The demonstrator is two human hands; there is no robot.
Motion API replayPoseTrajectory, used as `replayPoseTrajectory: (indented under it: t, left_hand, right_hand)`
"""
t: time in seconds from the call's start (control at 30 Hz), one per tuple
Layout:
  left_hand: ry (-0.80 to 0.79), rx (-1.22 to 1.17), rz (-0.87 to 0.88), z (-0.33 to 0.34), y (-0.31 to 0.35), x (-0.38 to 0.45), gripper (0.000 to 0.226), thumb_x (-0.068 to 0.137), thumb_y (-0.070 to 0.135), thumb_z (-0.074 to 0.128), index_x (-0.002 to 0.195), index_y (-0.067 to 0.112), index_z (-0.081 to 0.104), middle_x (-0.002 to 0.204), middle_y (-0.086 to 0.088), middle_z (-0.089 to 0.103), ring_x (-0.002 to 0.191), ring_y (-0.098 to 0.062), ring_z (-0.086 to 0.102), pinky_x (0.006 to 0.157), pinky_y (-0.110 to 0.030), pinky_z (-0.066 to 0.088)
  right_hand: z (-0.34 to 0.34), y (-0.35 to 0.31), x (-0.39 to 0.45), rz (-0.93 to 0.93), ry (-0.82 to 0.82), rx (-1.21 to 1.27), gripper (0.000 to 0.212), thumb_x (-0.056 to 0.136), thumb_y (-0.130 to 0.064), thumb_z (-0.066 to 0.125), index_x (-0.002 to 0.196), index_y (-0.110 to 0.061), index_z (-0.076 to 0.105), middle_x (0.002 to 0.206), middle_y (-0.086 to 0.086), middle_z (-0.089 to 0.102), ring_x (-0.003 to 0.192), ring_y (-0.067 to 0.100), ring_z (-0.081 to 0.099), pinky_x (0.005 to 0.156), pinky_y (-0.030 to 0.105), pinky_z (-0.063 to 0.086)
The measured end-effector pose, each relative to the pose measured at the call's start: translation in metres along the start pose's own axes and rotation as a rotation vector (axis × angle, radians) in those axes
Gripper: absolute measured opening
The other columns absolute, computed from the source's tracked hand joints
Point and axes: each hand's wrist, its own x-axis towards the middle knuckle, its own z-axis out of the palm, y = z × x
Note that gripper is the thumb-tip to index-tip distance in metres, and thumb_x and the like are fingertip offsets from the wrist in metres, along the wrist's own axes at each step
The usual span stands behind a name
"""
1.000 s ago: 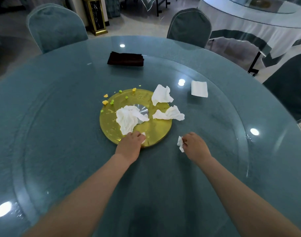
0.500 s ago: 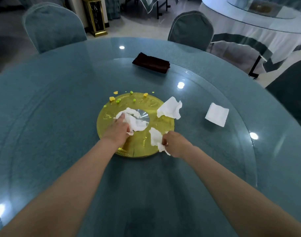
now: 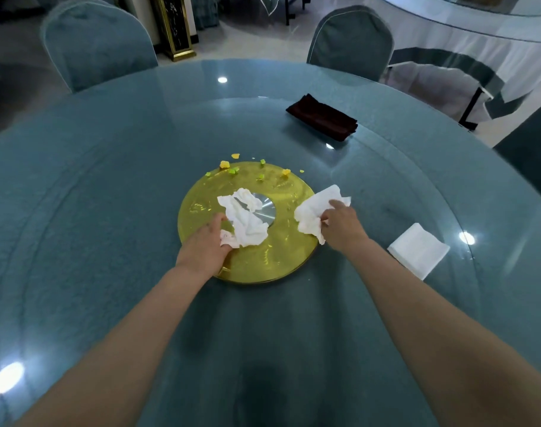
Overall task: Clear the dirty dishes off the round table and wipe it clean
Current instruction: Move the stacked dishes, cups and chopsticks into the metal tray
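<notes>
Round and glass-topped, the table [image 3: 93, 241] fills most of the view, its teal cloth showing through the glass and ceiling lights glinting off it.

At the centre lies a gold disc [image 3: 263, 260] with a silver hub [image 3: 264, 209]. On its near-left part the left hand [image 3: 203, 246] has its fingers curled round the near end of a crumpled white tissue [image 3: 247, 221]; the rest of that tissue lies spread toward the far side, partly covering the hub. The right hand [image 3: 340, 224] grips a second crumpled tissue [image 3: 310, 215] at the disc's right edge, thumb and fingers pinching it, with the paper bunched to the left of the knuckles and fanning out beyond the fingertips.

Along the far rim of the disc and on the glass just past it are scattered yellow and green food scraps [image 3: 232, 169]. Right of the right forearm, apart from the disc, a folded white napkin [image 3: 418, 251] lies flat on the glass. Farther off on the right a dark folded cloth [image 3: 323, 117] rests on the table.

Beyond the table stand two chairs in teal covers, one far left [image 3: 93, 41] and one far right [image 3: 352, 40]. Another round table with a white skirt [image 3: 466, 32] shows in the far right corner.
</notes>
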Motion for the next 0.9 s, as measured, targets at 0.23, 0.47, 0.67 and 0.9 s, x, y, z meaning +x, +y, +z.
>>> replayPoseTrajectory:
  t: [0.23, 0.47, 0.67, 0.9]
  left_hand:
    - [0.041, 0.042, 0.103, -0.013, 0.036, 0.023, 0.092, 0.089, 0.016, 0.066, 0.154, 0.028, 0.002, 0.158, -0.009, 0.019, 0.125, -0.032, 0.05, 0.087, -0.04, 0.047]
    - [-0.202, 0.188, 0.107, 0.003, 0.067, 0.079, 0.101, 0.088, 0.011, 0.066, 0.154, 0.027, -0.008, 0.161, -0.014, 0.006, 0.138, -0.034, 0.037, 0.106, -0.041, 0.038]
    - [-0.18, 0.302, 0.06, 0.005, 0.07, 0.095, 0.059, 0.089, 0.015, 0.064, 0.143, 0.02, 0.041, 0.138, -0.014, 0.041, 0.119, -0.034, 0.052, 0.096, -0.038, 0.043]
    - [-0.042, 0.131, 0.145, 0.012, 0.064, 0.049, 0.016, 0.089, 0.015, 0.061, 0.105, 0.016, 0.067, 0.104, -0.008, 0.065, 0.093, -0.028, 0.061, 0.076, -0.038, 0.051]
  right_hand:
    - [0.027, -0.012, -0.043, -0.063, 0.158, 0.14, 0.009, 0.092, -0.001, 0.049, 0.096, -0.002, 0.057, 0.099, 0.013, 0.059, 0.085, 0.028, 0.056, 0.067, 0.029, 0.035]
    - [0.038, -0.027, -0.081, -0.096, 0.143, 0.287, 0.02, 0.094, -0.006, 0.049, 0.111, -0.009, 0.06, 0.1, 0.006, 0.061, 0.087, 0.026, 0.06, 0.07, 0.03, 0.044]
    - [0.05, -0.031, -0.094, -0.162, 0.129, 0.347, 0.017, 0.095, -0.014, 0.053, 0.1, -0.007, 0.068, 0.102, 0.004, 0.061, 0.09, 0.022, 0.058, 0.072, 0.021, 0.038]
    - [0.052, -0.049, -0.112, -0.078, 0.059, 0.531, 0.02, 0.09, -0.01, 0.055, 0.101, -0.012, 0.072, 0.105, -0.002, 0.063, 0.091, 0.013, 0.056, 0.074, 0.008, 0.038]
